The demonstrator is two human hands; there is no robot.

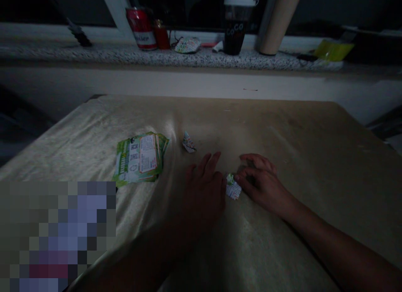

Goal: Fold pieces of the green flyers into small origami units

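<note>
A small folded piece of printed paper [234, 191], white with text and a green patch, lies on the table between my hands. My right hand [262, 181] pinches its upper right edge between thumb and index finger, the other fingers curled. At the paper's left edge rests my left hand [205, 185], palm down, several fingers stretched out and apart; its thumb side touches or nearly touches the paper. Beyond my left fingertips stands a small pointed folded paper piece [189, 143]. Farther left lies a stack of green printed leaflets [141, 157].
A shiny beige cloth [298, 158] covers the table. On the granite sill [106, 55] behind stand a red can [142, 29], a red container [161, 35], a lidded dark cup [235, 28] and a tall tan cylinder [278, 24]. A pixelated area [63, 237] hides the lower left.
</note>
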